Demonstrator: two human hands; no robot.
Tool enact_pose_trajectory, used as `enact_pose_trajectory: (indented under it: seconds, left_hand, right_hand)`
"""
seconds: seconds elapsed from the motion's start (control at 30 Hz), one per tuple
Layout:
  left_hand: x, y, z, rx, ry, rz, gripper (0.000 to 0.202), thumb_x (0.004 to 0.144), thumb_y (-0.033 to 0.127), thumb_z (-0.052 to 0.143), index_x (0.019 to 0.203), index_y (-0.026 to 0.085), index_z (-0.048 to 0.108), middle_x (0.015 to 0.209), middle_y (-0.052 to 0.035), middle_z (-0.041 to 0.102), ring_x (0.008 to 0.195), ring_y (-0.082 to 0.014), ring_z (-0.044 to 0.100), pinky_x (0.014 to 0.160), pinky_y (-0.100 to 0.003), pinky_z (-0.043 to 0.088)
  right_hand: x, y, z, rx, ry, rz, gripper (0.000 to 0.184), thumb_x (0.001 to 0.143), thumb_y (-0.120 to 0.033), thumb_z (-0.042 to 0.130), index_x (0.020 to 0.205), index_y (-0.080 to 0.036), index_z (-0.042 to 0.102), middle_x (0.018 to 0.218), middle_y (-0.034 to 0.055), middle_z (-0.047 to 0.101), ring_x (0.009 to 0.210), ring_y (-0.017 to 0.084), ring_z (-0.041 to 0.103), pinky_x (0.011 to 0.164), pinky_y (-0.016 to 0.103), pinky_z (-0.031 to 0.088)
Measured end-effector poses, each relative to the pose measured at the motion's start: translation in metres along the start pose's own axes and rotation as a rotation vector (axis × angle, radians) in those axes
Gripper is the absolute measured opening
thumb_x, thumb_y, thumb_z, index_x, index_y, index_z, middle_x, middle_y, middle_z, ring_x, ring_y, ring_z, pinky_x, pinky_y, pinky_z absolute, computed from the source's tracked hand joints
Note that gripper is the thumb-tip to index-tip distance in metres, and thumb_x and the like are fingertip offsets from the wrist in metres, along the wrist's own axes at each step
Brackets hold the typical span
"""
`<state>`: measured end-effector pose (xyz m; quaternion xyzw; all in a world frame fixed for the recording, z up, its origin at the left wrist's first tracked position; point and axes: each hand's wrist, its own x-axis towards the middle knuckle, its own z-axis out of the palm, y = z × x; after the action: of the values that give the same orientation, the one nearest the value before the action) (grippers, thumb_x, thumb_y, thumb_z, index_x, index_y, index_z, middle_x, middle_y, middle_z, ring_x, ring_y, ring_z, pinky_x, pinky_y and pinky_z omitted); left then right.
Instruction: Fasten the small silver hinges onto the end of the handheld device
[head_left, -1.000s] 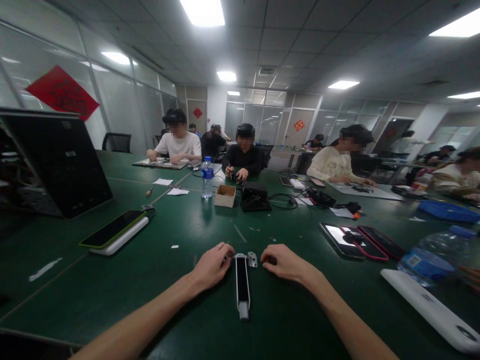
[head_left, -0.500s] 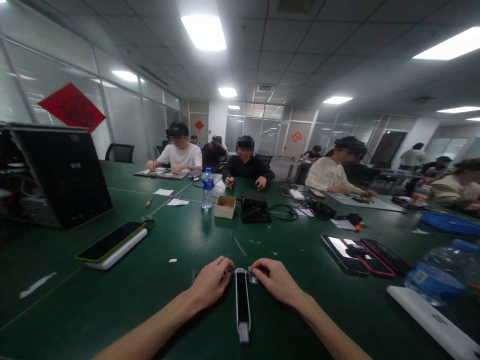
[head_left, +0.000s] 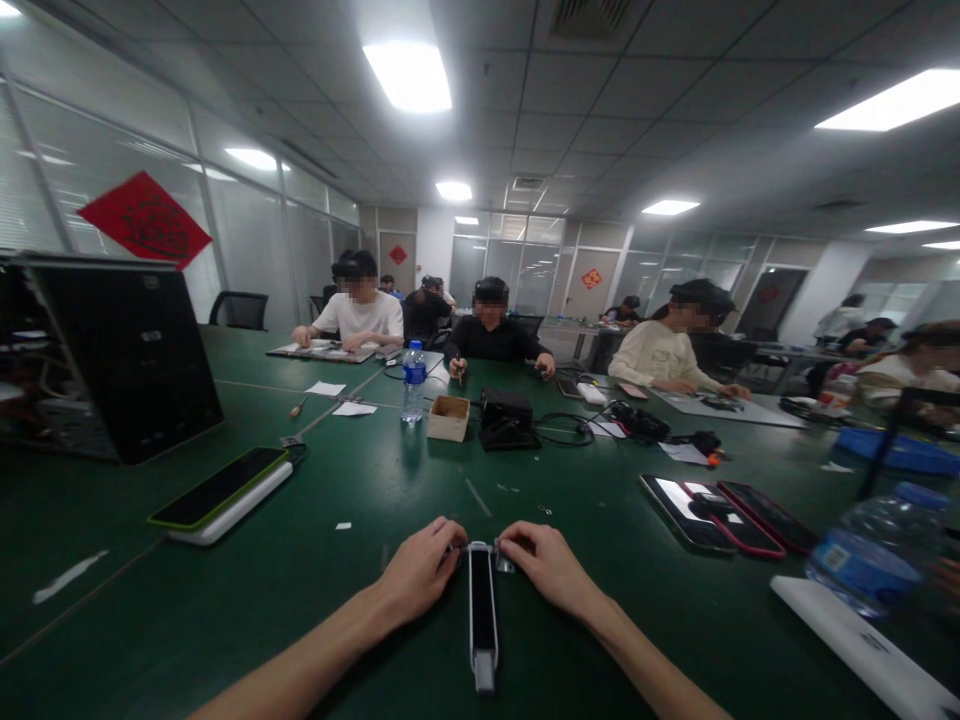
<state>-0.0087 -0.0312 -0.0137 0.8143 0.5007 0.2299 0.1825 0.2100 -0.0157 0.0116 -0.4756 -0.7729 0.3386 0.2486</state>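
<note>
A long narrow object (head_left: 483,605) with a black face and white frame lies on the green table between my hands, its pale grey end piece towards me. My left hand (head_left: 429,565) is closed just left of its far end, the fingertips pinched together; what they hold is too small to make out. On the other side, my right hand (head_left: 546,562) pinches a small shiny metallic piece (head_left: 505,564) against the table beside the same far end. Whether that piece touches the frame I cannot tell.
Left are a green-edged phone (head_left: 221,488) on a white block and a computer case (head_left: 124,355). Ahead stand a water bottle (head_left: 413,382), a small cardboard box (head_left: 448,419) and a black device (head_left: 507,418). Phones (head_left: 694,510) and a large bottle (head_left: 874,550) are right. Several people sit around.
Both hands keep almost the same pose beside the narrow object. The view has shifted slightly. A dark upright shape now shows behind the large bottle at the right.
</note>
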Motion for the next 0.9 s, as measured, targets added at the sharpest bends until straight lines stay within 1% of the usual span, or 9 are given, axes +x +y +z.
enact_pose_trajectory:
  seconds: [0.1,0.17,0.3,0.5,0.67,0.9]
  left_hand:
    - [0.000,0.000,0.000,0.001,0.008,0.008,0.018,0.089,0.012,0.041,0.100,0.018,0.054,0.101,-0.0047,0.059,0.090,-0.0177,0.058,0.079,-0.029,0.047]
    - [0.001,0.001,0.000,0.000,0.008,0.003,0.018,0.089,0.013,0.041,0.099,0.019,0.054,0.101,-0.0046,0.059,0.090,-0.0177,0.058,0.079,-0.029,0.046]
    - [0.001,0.001,0.000,0.005,0.000,-0.020,0.018,0.088,0.013,0.042,0.098,0.019,0.055,0.101,-0.0048,0.059,0.090,-0.0180,0.058,0.079,-0.029,0.046]
    - [0.001,-0.002,0.002,-0.008,0.019,0.003,0.017,0.088,0.012,0.042,0.098,0.019,0.055,0.101,-0.0047,0.059,0.090,-0.0184,0.058,0.079,-0.029,0.046]
    - [0.001,-0.004,0.003,-0.027,0.009,0.000,0.017,0.089,0.014,0.043,0.100,0.019,0.055,0.101,-0.0045,0.060,0.090,-0.0183,0.058,0.078,-0.029,0.046]
    - [0.003,-0.011,0.006,-0.046,0.003,0.010,0.019,0.090,0.018,0.042,0.104,0.020,0.056,0.103,-0.0042,0.060,0.092,-0.0182,0.058,0.080,-0.030,0.046]
  right_hand:
    - [0.000,0.003,-0.003,0.023,-0.057,-0.001,0.021,0.084,-0.025,0.054,0.097,-0.017,0.068,0.092,0.0035,0.069,0.082,0.016,0.062,0.073,0.026,0.046]
    - [0.001,0.005,-0.003,0.032,-0.073,0.006,0.021,0.084,-0.024,0.054,0.098,-0.017,0.068,0.094,0.0034,0.068,0.083,0.015,0.062,0.073,0.025,0.046]
    - [0.003,0.009,0.002,-0.006,-0.016,-0.026,0.017,0.082,-0.023,0.056,0.092,-0.016,0.068,0.085,0.0028,0.067,0.076,0.015,0.060,0.068,0.024,0.045]
    - [0.004,0.015,0.011,-0.042,0.059,-0.105,0.015,0.082,-0.023,0.056,0.091,-0.019,0.067,0.084,0.0018,0.065,0.074,0.014,0.058,0.066,0.024,0.044]
    - [0.005,0.020,0.010,-0.082,0.062,-0.159,0.015,0.083,-0.022,0.056,0.093,-0.019,0.066,0.087,0.0019,0.065,0.076,0.015,0.058,0.067,0.025,0.045]
    - [0.004,0.020,0.006,-0.128,0.035,-0.193,0.015,0.083,-0.023,0.056,0.094,-0.021,0.066,0.091,0.0021,0.064,0.080,0.015,0.059,0.070,0.026,0.047]
